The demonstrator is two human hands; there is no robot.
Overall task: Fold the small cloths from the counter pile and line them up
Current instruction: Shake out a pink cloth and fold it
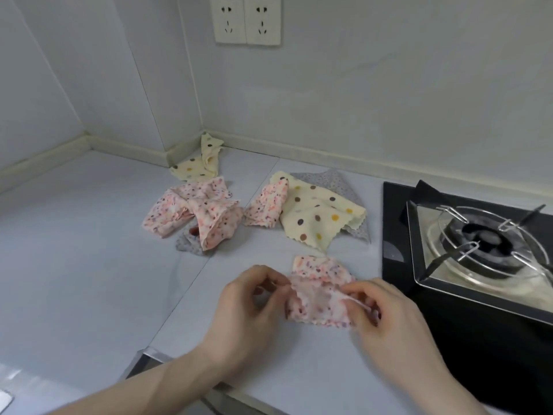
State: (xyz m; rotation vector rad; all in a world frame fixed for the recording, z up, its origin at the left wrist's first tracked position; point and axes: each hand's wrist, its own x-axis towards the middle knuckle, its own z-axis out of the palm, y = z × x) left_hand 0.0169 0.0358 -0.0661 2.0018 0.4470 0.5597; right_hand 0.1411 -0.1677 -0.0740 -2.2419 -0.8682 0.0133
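From the head camera, both bare hands work at the near middle of the pale counter (pixel 89 235), each pinching one side of a small pink floral cloth (pixel 318 290) that is stretched between them. The left hand (pixel 245 307) has its fingers curled in, with the fingertips nipping the cloth's left edge; the right hand (pixel 392 322) is likewise curled, thumb and fingers gripping the right edge, and the lower part of the cloth is blurred. The cloth's far half lies folded over, showing its speckled print, while the near half hangs between the fingers just above the counter surface. Farther back lie the unfolded cloths in two loose heaps: on the left, a crumpled pink floral heap (pixel 194 211) resting partly on a grey speckled cloth (pixel 188 245), with a cream polka-dot cloth (pixel 200 166) behind it, one corner propped against the wall corner. On the right, a larger cream dotted cloth (pixel 317 211) lies spread over a grey cloth (pixel 329 179), and another pink floral piece (pixel 266 206) sits bunched against its left edge. To the right of the hands is a black gas hob (pixel 478 324) with a metal pan support (pixel 490 235) over the burner. On the wall above, a double socket (pixel 245 19) is mounted
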